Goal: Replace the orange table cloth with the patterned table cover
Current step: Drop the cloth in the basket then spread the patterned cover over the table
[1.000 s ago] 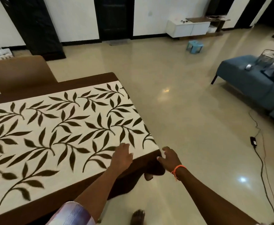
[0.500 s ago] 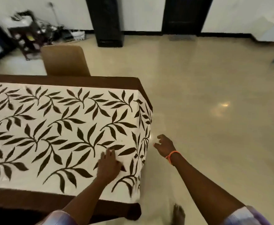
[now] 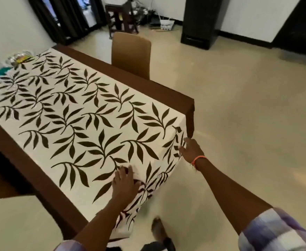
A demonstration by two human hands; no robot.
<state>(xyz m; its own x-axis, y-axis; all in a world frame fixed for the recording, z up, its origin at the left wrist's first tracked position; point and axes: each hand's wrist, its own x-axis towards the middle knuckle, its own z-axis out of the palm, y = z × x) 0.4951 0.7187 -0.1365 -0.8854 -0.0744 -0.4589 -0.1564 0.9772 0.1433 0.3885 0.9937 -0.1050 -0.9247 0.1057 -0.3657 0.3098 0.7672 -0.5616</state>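
A white table cover with a dark leaf pattern [image 3: 79,124] lies spread along the dark brown table [image 3: 148,87], and its near end hangs over the table's end. My left hand [image 3: 125,183] rests flat on the cover near the end, fingers straight. My right hand [image 3: 191,149], with an orange band at the wrist, touches the hanging part of the cover at the far corner, fingers extended. No orange cloth is in view.
A brown chair [image 3: 131,53] stands at the table's far side. Small items [image 3: 20,58] sit at the table's far left end. A dark cabinet [image 3: 200,20] and a cluttered stand [image 3: 121,17] are at the back. My foot [image 3: 158,230] is on the glossy floor.
The view has swung left round the table's end. My left hand stays flat on the cover near the end. My right hand has reached from open air to the hanging edge at the corner.
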